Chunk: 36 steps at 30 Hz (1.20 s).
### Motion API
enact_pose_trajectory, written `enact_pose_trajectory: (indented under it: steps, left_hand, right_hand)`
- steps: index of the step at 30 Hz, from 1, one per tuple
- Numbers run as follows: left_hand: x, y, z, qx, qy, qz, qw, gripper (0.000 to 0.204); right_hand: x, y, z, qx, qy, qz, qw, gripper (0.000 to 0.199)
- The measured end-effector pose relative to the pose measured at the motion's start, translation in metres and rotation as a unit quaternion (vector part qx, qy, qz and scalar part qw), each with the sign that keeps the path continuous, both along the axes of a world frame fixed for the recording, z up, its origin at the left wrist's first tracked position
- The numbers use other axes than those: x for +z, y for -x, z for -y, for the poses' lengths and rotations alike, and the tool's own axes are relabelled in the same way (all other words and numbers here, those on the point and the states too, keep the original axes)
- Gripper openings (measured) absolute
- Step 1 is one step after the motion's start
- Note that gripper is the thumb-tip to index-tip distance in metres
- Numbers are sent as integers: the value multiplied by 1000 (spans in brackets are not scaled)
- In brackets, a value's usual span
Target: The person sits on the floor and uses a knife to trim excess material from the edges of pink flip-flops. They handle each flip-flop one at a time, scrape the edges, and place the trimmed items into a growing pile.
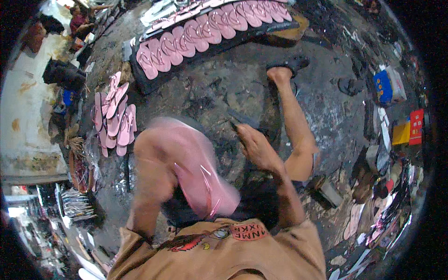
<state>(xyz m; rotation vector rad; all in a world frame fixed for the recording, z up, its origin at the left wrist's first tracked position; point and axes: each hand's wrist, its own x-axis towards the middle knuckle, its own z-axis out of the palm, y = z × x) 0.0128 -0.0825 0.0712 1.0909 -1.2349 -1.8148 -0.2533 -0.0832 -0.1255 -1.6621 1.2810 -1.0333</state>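
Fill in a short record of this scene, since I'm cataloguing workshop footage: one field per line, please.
Left hand: the left hand, motion-blurred, holds a pink sandal
Right hand: the right hand holds a slim dark object, kind unclear
Ahead: a row of pink sandals on a dark support
Left side: a cluster of pink sandals on the floor
Right side: a blue box and a red box
Clothing: a brown shirt

On my feed, a dark, stained floor [252, 95] carries a blue box [384, 87] and a dark sandal [350, 86] at right; ahead, a low black bench [150, 86] bears overlapping pink sandals [200, 35].
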Motion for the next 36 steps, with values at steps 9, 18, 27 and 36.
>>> enact_pose_trajectory:
  steps: [9,18,27,36]
  left_hand:
    - [-43,39,-35,300,-148,-249,909,40]
    - [-64,37,-55,257,-140,-282,914,31]
    - [-91,2,-69,195,-121,-226,947,40]
    - [-84,12,-84,193,-132,-115,965,42]
  right_hand:
    - [66,-30,-136,-175,-12,77,982,28]
    - [46,-28,-210,-127,-50,-69,988,37]
    - [92,6,-159,-34,-82,-178,980,42]
    - [96,-14,-120,62,-106,-74,990,35]
